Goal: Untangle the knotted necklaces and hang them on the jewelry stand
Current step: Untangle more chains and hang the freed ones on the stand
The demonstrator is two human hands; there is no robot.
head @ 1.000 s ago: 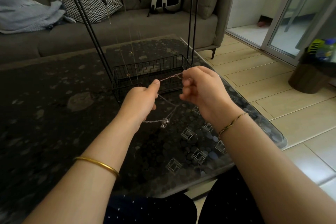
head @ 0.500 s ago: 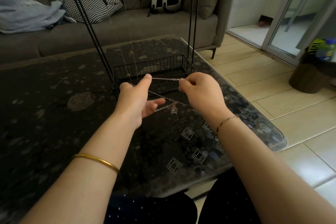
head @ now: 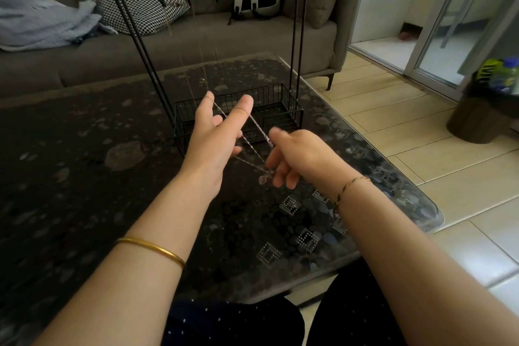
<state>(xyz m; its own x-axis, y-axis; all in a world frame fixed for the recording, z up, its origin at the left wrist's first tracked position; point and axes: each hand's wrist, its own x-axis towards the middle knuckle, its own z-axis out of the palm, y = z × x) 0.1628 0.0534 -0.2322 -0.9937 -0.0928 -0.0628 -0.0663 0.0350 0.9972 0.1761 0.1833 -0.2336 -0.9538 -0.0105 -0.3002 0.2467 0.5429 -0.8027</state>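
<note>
Stand: the jewelry stand (head: 140,45) is upright on the table (head: 84,177), directly beyond both hands. I judge this keeps the lift to its top rail short.
Left hand: the left hand (head: 214,140) is raised and reaches toward the stand. Its thumb and forefinger are straight and spread wide, and the chain runs over both. It acts as a frame, not a clamp.
Necklace: the necklace (head: 257,125) is in the air between the hands, clear of the table, with its strands crossing. I read the spread as keeping the loop open. The pendant (head: 263,178) hangs at the low end.
Right hand: the right hand (head: 297,154) is lower and blurred. Thumb and forefinger seem to pinch the chain, and the lower fingers curl near the pendant.
Status: not yet hung.
</note>
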